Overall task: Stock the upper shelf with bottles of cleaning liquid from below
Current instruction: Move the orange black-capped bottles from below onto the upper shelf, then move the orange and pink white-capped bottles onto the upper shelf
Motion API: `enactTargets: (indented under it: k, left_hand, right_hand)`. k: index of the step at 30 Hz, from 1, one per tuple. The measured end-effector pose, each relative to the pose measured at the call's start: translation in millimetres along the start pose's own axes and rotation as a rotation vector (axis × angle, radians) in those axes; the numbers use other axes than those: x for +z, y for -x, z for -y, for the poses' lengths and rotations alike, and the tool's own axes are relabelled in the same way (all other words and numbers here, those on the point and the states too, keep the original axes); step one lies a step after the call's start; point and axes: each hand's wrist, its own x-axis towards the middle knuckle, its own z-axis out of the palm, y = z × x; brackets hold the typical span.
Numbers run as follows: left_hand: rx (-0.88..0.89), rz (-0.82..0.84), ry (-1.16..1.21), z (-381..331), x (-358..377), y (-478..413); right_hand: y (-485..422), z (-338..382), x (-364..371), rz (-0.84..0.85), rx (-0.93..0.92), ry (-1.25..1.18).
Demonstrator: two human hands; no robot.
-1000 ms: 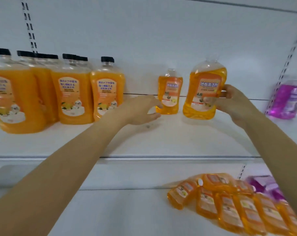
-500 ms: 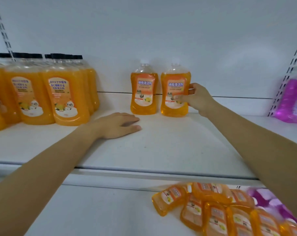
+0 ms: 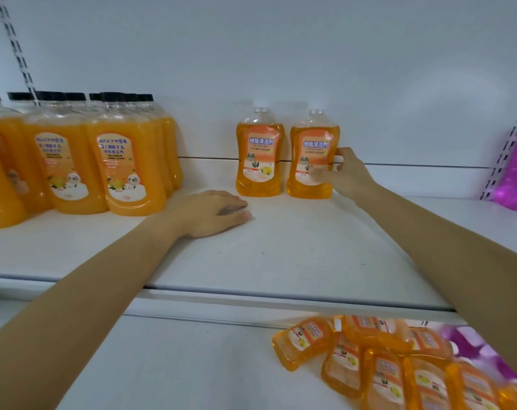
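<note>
Two bare arms reach forward over the shelf's front edge. The right hand (image 3: 347,173) stretches to the back, with fingers and thumb curled round the right flank of an upright orange bottle (image 3: 309,155). It grasps the bottle at label height while the base stands on the upper shelf (image 3: 280,255). The left hand (image 3: 212,213) lies palm down on that shelf, fingers loosely extended, holding nothing.

The upper shelf is white with a few small specks and is backed by a plain white back panel (image 3: 280,54). A slotted upright (image 3: 14,45) climbs the panel at the far left. A white lower shelf (image 3: 162,365) shows beneath the front edge.

The grasped bottle sits inside the right hand's grip, on the fingers' left side. Left of it, across a narrow gap, a second orange bottle (image 3: 258,155) stands upright, just past the left hand's fingertips. Large black-capped orange bottles (image 3: 124,173) crowd together well to the left of the left hand. A purple bottle (image 3: 514,173) stands far to the right of the right hand. Below the right forearm, a heap of orange bottles (image 3: 384,365) lies on its sides on the lower shelf, with purple bottles (image 3: 473,344) beside it.
</note>
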Motion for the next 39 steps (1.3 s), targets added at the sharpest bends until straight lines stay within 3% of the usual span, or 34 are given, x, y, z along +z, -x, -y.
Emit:
enactTargets:
  k: [5,8,15,22,25,28,32,39]
  left_hand:
    - [-0.115,-0.181,-0.057,3.6,-7.8,2.4]
    - [-0.187,-0.243,-0.071,6.3,-15.0,6.5]
    - [-0.182,-0.346,0.125,3.5,-25.1,55.3]
    - [-0.015,-0.606,0.27,-16.3,-8.2,135.2]
    - [0.01,-0.649,0.288,-16.1,20.4,177.2]
    - [0.037,-0.693,0.311,-14.7,60.3,222.1]
    - [-0.041,-0.536,0.387,-14.6,130.9,273.0]
    - [-0.213,0.102,0.463,-8.2,249.5,309.9]
  right_hand:
    - [21.6,8.9,-8.0,-0.055,-0.072,0.39]
    - [40.4,14.6,-18.8,0.037,-0.174,0.487]
    - [117.4,26.5,-43.4,0.045,-0.232,0.534]
    - [211.0,18.6,-26.2,-0.124,-0.323,0.522]
    - [255.4,2.4,-5.2,-0.239,-0.431,0.519]
    - [305.8,-24.9,19.1,-0.313,-0.417,0.498]
    - [372.7,-75.4,52.0,-0.223,-0.285,0.507]
    - [445.6,-160.7,89.6,0.262,0.194,0.548]
